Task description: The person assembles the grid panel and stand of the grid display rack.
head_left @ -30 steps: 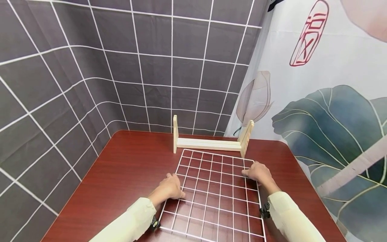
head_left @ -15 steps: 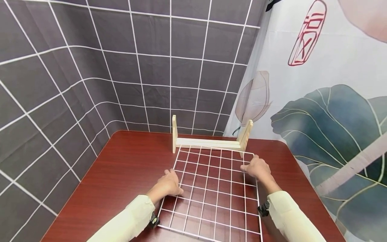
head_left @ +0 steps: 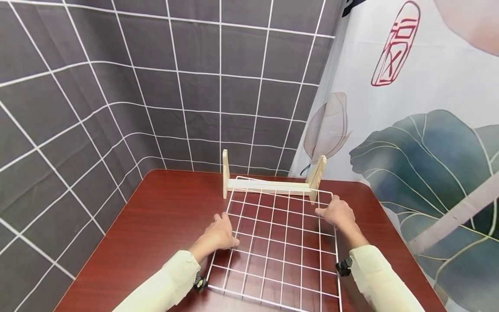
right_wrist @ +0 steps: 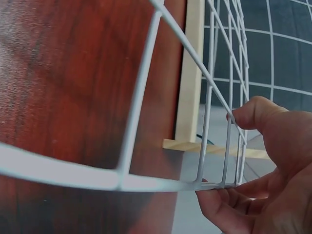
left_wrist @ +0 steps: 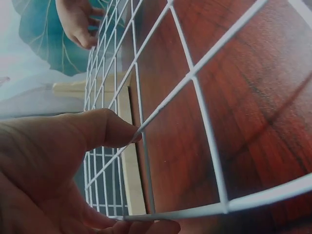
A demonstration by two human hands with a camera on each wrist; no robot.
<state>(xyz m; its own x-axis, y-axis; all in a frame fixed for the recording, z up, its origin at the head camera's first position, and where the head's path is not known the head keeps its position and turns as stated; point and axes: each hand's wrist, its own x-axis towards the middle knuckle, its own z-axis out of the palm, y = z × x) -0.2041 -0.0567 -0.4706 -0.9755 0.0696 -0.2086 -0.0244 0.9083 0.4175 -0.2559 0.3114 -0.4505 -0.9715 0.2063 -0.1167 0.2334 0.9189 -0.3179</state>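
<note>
Grid, pinched by fingers of my left hand and right hand; step, apparently positioning at stand; next needs level alignment.

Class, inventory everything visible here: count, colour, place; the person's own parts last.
Table: one, reddish-brown, foreground.
Wire grid panel: one, white, over table.
Wooden stand: one, pale, table's far side.
Grid-patterned cloth: one, dark grey, behind, left.
Floral cloth: one, mainly white, right.
Strip: one, black, top edge between cloths.
Wrist cameras: two, black, beside cuffs.
Sleeves: two, cream, on forearms.
Left hand: one, bare, gripping panel's left edge.
Right hand: one, bare, gripping panel's right edge.
</note>
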